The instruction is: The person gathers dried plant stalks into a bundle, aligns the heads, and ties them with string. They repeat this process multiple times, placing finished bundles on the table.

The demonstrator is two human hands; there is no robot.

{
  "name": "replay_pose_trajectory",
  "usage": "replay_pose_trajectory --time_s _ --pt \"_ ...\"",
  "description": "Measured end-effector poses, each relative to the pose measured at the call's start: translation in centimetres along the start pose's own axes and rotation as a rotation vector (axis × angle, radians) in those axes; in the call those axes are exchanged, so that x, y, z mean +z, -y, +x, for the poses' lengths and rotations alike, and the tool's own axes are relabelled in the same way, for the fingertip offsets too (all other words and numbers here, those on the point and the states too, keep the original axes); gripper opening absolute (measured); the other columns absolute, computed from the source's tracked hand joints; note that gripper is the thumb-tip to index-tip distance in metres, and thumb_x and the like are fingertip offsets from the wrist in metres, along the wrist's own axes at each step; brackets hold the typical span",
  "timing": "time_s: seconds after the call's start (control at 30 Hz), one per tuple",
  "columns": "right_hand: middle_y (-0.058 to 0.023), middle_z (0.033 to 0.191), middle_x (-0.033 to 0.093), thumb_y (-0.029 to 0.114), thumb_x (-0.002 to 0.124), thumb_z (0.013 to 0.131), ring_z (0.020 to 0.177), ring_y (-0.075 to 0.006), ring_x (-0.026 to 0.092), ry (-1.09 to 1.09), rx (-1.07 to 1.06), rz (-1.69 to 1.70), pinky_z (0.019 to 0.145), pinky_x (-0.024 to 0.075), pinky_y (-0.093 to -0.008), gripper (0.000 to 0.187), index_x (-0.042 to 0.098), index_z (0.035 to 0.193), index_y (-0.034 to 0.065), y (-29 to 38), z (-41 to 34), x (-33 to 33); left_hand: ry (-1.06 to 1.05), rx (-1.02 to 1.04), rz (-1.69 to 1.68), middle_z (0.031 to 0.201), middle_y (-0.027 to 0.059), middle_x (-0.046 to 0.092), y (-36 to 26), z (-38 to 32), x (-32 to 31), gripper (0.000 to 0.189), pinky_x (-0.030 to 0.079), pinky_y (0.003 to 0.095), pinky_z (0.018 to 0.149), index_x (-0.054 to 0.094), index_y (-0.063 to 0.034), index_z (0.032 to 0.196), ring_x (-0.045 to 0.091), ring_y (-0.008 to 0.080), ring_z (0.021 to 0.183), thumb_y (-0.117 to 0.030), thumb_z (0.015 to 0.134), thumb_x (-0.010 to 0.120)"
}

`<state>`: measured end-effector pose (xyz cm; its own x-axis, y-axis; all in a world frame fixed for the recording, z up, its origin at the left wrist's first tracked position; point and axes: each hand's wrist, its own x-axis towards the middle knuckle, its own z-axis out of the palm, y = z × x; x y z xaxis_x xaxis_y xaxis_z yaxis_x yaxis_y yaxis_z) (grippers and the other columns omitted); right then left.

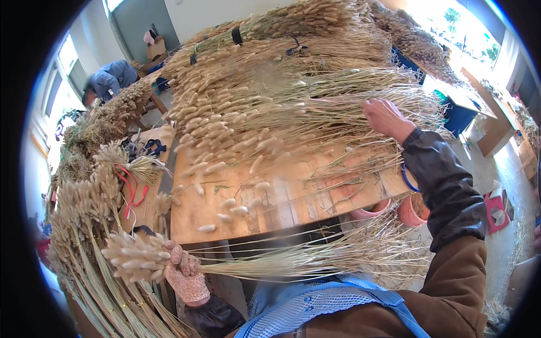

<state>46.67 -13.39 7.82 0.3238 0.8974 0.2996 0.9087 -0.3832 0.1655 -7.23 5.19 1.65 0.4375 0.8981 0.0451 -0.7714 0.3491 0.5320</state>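
My left hand (184,270), in a patterned pinkish glove, is closed round a bunch of dried bunny-tail grass (137,257) just below its fluffy heads. The stems of the bunch run right, across my front, below the table edge. My bare right hand (382,116) rests at the stems of the loose dried grass (338,110) spread over the wooden table (270,203); its fingers are bent, and whether they pinch a stem cannot be told. Several loose heads lie on the bare wood near the front edge.
Tied grass bundles (84,211) stand at my left, beside a board with a red ribbon (131,190). Pink tubs (412,211) and a blue bin (458,116) are at the right. A person (112,80) in blue bends over at the far left.
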Motion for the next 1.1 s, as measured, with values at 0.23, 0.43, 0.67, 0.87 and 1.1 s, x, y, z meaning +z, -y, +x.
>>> replay_pose_trajectory --time_s 0.23,0.43,0.67,0.87,1.1 --pt "-0.0205 0.081 0.058 0.018 0.049 0.091 0.079 -0.0386 0.058 0.000 -0.069 0.015 0.070 0.0464 -0.0466 0.019 0.056 0.085 0.0010 0.1 3.1 6.1 0.011 -0.016 0.006 0.068 -0.0044 0.044 0.2 0.7 -0.1 0.018 0.024 0.0199 0.036 0.049 -0.0065 0.109 0.026 0.0033 0.039 -0.007 0.094 0.039" --pt "-0.0197 0.072 0.057 0.006 0.052 0.077 0.073 -0.0395 0.058 -0.084 -0.100 0.115 0.063 0.0449 -0.0475 0.006 0.056 0.075 0.0023 0.2 3.5 4.2 -0.032 -0.007 -0.038 0.066 -0.0036 0.045 0.4 0.9 -0.8 0.021 0.027 0.0193 0.035 0.051 -0.0058 0.110 0.029 0.0035 0.039 -0.007 0.093 0.040" --pt "-0.0177 0.072 0.057 0.006 0.052 0.075 0.072 -0.0375 0.057 -0.375 -0.019 0.020 0.062 0.0447 -0.0477 0.006 0.057 0.077 0.0038 -2.4 3.3 0.0 -0.095 -0.024 -0.014 0.068 -0.0041 0.046 1.0 1.3 -1.0 0.021 0.028 0.0202 0.037 0.051 -0.0061 0.111 0.029 0.0040 0.040 -0.008 0.093 0.040" --pt "-0.0158 0.068 0.054 0.004 0.052 0.077 0.068 -0.0368 0.055 -0.171 -0.157 0.091 0.059 0.0429 -0.0467 0.012 0.052 0.088 0.0046 4.4 2.1 2.6 -0.129 -0.061 -0.021 0.067 -0.0053 0.044 1.7 1.3 -0.2 0.023 0.027 0.0202 0.038 0.053 -0.0071 0.112 0.027 0.0039 0.039 -0.010 0.095 0.038" --pt "-0.0119 0.064 0.049 -0.003 0.052 0.077 0.063 -0.0298 0.052 -0.478 -0.352 0.045 0.060 0.0425 -0.0403 0.014 0.050 0.089 0.0020 12.7 2.2 -5.5 -0.095 -0.122 -0.095 0.065 -0.0051 0.038 2.3 1.1 1.8 0.024 0.026 0.0217 0.039 0.052 -0.0066 0.112 0.026 0.0050 0.040 -0.010 0.094 0.037"
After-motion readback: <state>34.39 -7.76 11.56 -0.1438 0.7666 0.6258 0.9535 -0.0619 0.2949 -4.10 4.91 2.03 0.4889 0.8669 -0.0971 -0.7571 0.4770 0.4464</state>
